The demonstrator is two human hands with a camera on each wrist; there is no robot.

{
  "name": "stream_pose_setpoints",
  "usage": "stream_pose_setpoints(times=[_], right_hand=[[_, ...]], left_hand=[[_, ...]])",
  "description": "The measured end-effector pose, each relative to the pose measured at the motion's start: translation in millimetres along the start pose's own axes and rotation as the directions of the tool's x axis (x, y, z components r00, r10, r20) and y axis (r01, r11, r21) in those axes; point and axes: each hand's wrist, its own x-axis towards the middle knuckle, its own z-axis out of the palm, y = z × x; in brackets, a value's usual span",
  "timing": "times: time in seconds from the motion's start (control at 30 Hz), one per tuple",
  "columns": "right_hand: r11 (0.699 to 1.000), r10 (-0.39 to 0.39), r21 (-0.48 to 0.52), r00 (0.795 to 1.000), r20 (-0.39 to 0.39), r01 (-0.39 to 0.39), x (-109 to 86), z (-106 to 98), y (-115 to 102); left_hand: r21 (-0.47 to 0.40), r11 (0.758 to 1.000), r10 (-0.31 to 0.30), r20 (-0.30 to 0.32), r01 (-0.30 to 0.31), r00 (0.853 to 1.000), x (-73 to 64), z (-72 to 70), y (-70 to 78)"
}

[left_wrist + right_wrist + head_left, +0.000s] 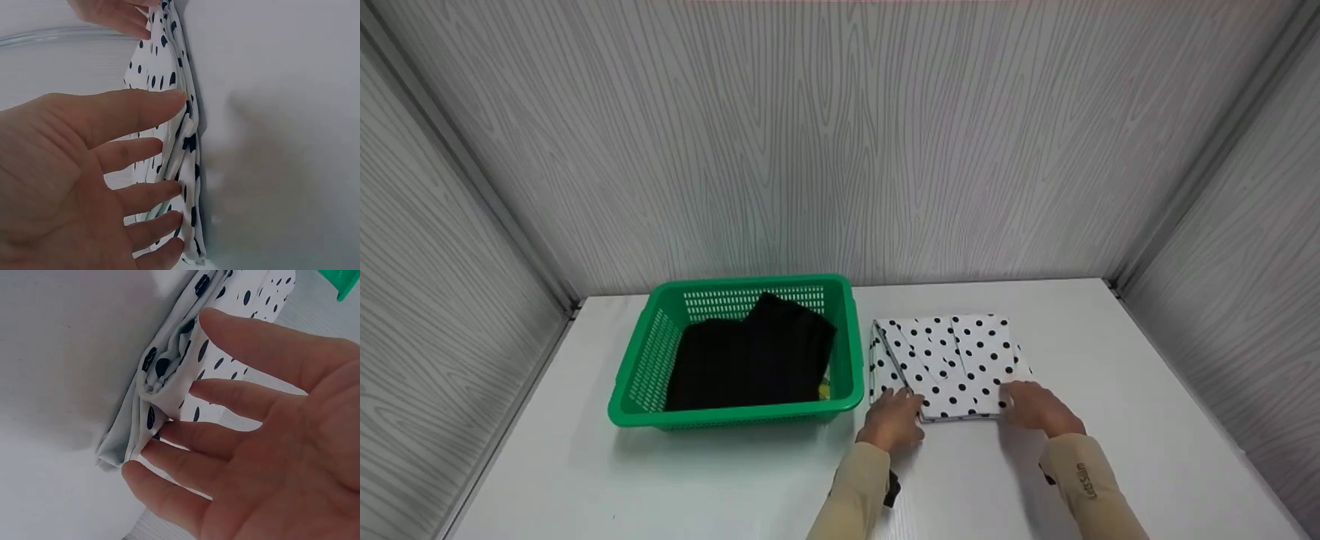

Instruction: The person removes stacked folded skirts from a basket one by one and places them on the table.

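A white cloth with black polka dots (971, 360) lies folded in layers on the table, right of the basket; whether it is a garment cannot be told. At its near left corner, my left hand (892, 421) touches the fabric. My right hand (1039, 407) is at the near right corner. In the left wrist view the left fingers (147, 194) extend fairly straight along the cloth's layered edge. The right wrist view has the right fingers (191, 433) spread and lightly bent against the folded, rolled-looking edge (169, 371).
A green plastic basket (735, 414) stands left of the cloth, holding black fabric (746, 360) and a small yellow item (824, 388). Grey wood-grain panels (840, 142) enclose the white table (720, 480) at the back and both sides.
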Motion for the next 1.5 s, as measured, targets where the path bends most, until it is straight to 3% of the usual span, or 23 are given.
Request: stream_pose_setpoints(times=[0.1,0.27,0.6,0.9,1.07,1.27,1.5], right_hand=[[0.999,-0.022,-0.031,0.999,0.029,0.023,1.0,4,3],[0.991,-0.087,-0.107,0.996,-0.021,0.085,8.4,8,4],[0.991,-0.086,-0.103,0.995,-0.053,0.08,12.9,9,-2],[0.997,-0.054,-0.057,0.997,-0.055,0.051,21.3,8,-1],[1.0,-0.009,-0.012,0.997,-0.073,0.008,21.2,3,-1],[0.998,-0.03,0.045,0.995,-0.098,0.035,18.8,-6,-16],[0.984,-0.141,0.082,0.977,-0.158,0.156,19.6,-21,-45]], left_hand=[[0.031,0.999,0.01,0.034,-0.011,0.999,-4.4,4.4,-2.8],[0.014,1.0,-0.011,0.089,0.01,0.996,-2.2,3.5,-6.8],[0.027,1.0,-0.009,0.093,0.007,0.996,14.1,2.3,-17.4],[0.066,0.998,-0.018,0.026,0.016,1.0,12.8,0.0,-13.8],[0.133,0.991,-0.015,-0.074,0.025,0.997,7.2,-1.8,-7.7],[0.321,0.947,0.077,-0.19,-0.012,0.979,2.9,-6.6,2.1],[0.505,0.863,0.168,-0.262,-0.013,0.95,2.3,-33.6,12.5]])
